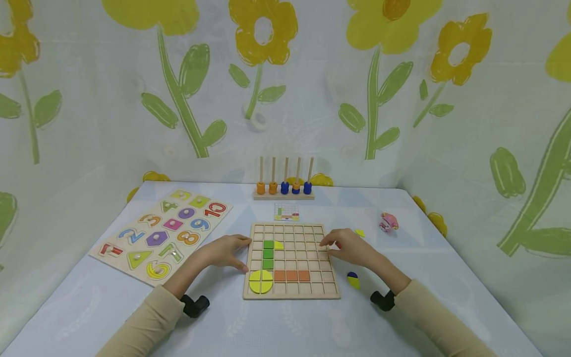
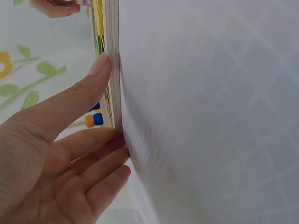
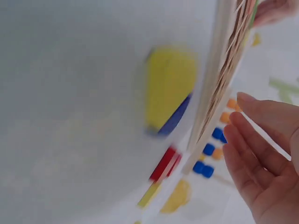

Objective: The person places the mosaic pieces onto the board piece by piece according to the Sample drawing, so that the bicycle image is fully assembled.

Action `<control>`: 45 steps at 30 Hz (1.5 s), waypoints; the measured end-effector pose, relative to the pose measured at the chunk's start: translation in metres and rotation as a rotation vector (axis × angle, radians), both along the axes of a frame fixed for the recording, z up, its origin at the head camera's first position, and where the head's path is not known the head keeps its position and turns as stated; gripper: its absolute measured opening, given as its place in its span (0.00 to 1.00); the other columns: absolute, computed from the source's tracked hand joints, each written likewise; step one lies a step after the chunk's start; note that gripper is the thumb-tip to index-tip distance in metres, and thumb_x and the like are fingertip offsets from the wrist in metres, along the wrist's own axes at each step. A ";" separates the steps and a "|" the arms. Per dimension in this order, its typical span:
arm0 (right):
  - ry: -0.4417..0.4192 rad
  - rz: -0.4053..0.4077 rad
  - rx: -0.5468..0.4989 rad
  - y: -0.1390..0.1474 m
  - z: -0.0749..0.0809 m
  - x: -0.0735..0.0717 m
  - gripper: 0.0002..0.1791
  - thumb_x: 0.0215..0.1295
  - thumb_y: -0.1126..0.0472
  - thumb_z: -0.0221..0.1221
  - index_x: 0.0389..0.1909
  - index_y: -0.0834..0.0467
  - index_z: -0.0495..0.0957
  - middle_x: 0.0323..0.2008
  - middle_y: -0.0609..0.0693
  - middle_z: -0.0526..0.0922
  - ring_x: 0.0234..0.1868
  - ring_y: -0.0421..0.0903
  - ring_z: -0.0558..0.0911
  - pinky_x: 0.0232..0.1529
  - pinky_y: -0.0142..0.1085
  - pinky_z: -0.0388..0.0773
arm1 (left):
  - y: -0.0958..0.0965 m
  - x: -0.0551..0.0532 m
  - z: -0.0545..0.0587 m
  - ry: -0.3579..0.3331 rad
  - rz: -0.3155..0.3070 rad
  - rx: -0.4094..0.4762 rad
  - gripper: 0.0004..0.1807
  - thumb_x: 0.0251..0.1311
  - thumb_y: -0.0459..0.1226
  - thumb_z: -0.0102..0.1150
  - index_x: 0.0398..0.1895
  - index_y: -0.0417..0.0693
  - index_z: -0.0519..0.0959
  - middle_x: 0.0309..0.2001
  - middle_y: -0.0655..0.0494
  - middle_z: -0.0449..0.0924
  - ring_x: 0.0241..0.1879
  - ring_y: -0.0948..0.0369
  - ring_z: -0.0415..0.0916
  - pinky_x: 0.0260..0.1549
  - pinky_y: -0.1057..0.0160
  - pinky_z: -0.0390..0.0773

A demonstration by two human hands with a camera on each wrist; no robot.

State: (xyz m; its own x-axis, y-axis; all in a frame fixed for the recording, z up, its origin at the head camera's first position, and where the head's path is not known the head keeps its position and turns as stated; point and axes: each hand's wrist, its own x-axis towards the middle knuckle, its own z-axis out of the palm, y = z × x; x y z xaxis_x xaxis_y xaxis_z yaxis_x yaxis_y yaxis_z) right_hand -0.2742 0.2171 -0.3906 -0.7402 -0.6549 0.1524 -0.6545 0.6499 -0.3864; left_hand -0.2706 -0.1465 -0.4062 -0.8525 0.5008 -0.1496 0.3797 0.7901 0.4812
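A wooden grid board [image 1: 292,296] lies flat in the middle of the table. My left hand [image 1: 223,252] touches its left edge; in the left wrist view the thumb [image 2: 98,67] and fingertips meet the side of the board. Over the right edge hovers my right hand [image 1: 352,247], fingers loosely bent and nothing between them in the right wrist view. Yellow quarter-circle pieces form a disc [image 1: 260,281] at the board's lower left. Three green squares [image 1: 268,254] run upward from it, with a yellow quarter piece [image 1: 278,245] beside the top one. Three orange squares [image 1: 292,275] extend rightward.
A pattern card [image 1: 287,212] and a peg abacus [image 1: 284,191] stand behind the board. Left is a number-and-shape puzzle [image 1: 156,238]. To the right lie blue and yellow pieces [image 1: 353,280], red pieces [image 3: 164,164], a yellow piece [image 1: 360,233] and a pink toy [image 1: 388,222].
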 end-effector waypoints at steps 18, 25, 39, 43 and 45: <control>-0.116 -0.105 0.102 0.034 -0.004 -0.029 0.12 0.58 0.75 0.62 0.41 0.61 0.84 0.39 0.53 0.84 0.42 0.50 0.81 0.44 0.41 0.83 | 0.001 0.001 0.003 -0.013 0.005 0.001 0.46 0.46 0.46 0.75 0.67 0.38 0.67 0.67 0.41 0.65 0.67 0.43 0.60 0.64 0.45 0.63; -0.086 -0.054 0.099 0.038 -0.006 -0.032 0.10 0.57 0.74 0.64 0.40 0.61 0.84 0.36 0.51 0.84 0.38 0.47 0.81 0.42 0.38 0.83 | 0.000 0.001 0.003 -0.009 -0.005 0.009 0.45 0.46 0.46 0.75 0.67 0.38 0.67 0.67 0.41 0.65 0.67 0.43 0.60 0.64 0.45 0.63; -0.011 -0.037 0.031 0.030 -0.003 -0.023 0.11 0.59 0.64 0.67 0.43 0.59 0.84 0.37 0.46 0.85 0.37 0.42 0.81 0.39 0.34 0.82 | 0.001 0.001 0.002 -0.015 0.003 -0.002 0.46 0.46 0.47 0.75 0.68 0.38 0.67 0.67 0.41 0.65 0.67 0.43 0.60 0.64 0.46 0.63; 0.005 0.017 0.012 0.022 -0.003 -0.016 0.12 0.58 0.65 0.67 0.43 0.60 0.84 0.38 0.47 0.85 0.37 0.43 0.82 0.38 0.35 0.83 | 0.001 0.001 0.002 -0.015 -0.001 -0.005 0.46 0.46 0.47 0.75 0.68 0.38 0.67 0.67 0.40 0.65 0.67 0.43 0.60 0.64 0.45 0.63; 0.003 0.049 0.009 0.018 -0.003 -0.011 0.10 0.58 0.66 0.67 0.42 0.60 0.85 0.38 0.48 0.85 0.37 0.42 0.82 0.38 0.35 0.83 | 0.001 0.002 0.002 -0.011 -0.009 -0.010 0.46 0.47 0.48 0.74 0.68 0.38 0.67 0.67 0.40 0.65 0.67 0.42 0.60 0.64 0.44 0.63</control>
